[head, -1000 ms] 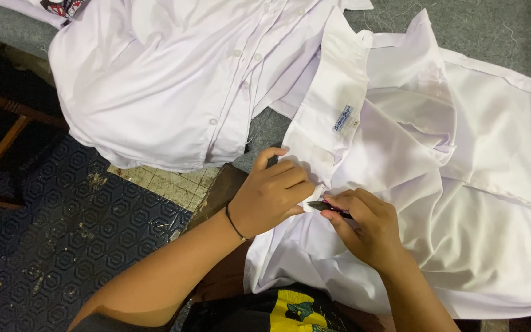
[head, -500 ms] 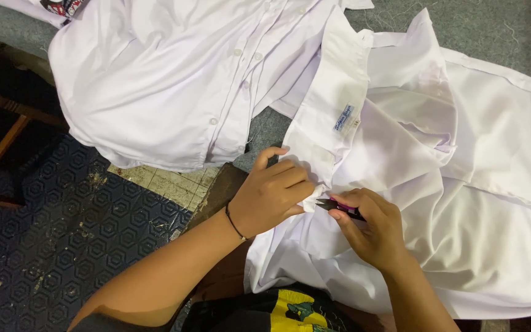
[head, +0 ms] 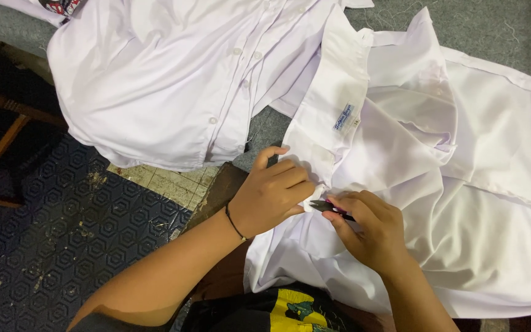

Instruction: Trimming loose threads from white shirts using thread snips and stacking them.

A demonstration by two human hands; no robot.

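- Left hand (head: 271,193): pinches the white shirt (head: 437,203) edge, desk (head: 493,31) centre.
- Right hand (head: 370,230): grips a small clipper (head: 330,208), tip at 9 o'clock.
- Step: apparently trimming; next calls for a taut edge.

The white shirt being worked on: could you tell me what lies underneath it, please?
Grey felt-like table covering shows beyond the white shirt; a darker edge shows beside the left hand. The rest beneath is covered.
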